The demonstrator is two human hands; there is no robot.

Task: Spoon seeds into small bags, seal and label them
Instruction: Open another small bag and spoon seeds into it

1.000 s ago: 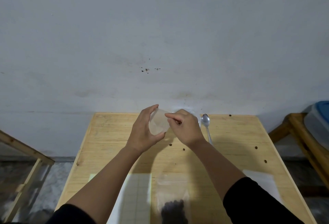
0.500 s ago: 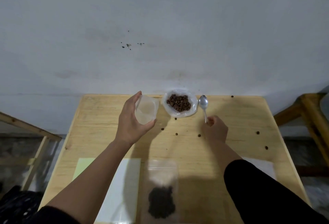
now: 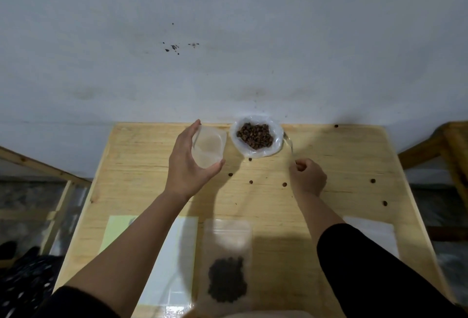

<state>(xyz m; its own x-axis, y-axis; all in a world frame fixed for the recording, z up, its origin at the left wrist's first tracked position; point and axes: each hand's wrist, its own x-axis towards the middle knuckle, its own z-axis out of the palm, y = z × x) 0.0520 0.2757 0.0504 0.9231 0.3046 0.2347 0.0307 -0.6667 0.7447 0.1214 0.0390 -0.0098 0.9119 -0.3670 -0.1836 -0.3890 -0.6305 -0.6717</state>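
Note:
My left hand holds a small clear plastic bag up above the wooden table, its mouth spread open. To its right a clear bag of brown seeds sits open at the table's far edge. My right hand pinches the handle end of a metal spoon, whose bowl lies beside the seed bag. A filled clear bag with dark seeds lies flat near the front edge.
Loose seeds are scattered across the table's middle and right. A sheet of labels lies at the front left, white paper at the front right. Wooden furniture stands to the right, a wooden frame to the left.
My right hand left the small bag, moved right and took the spoon's handle, uncovering the seed bag. The spoon has shifted slightly. My left hand still holds the small bag up.

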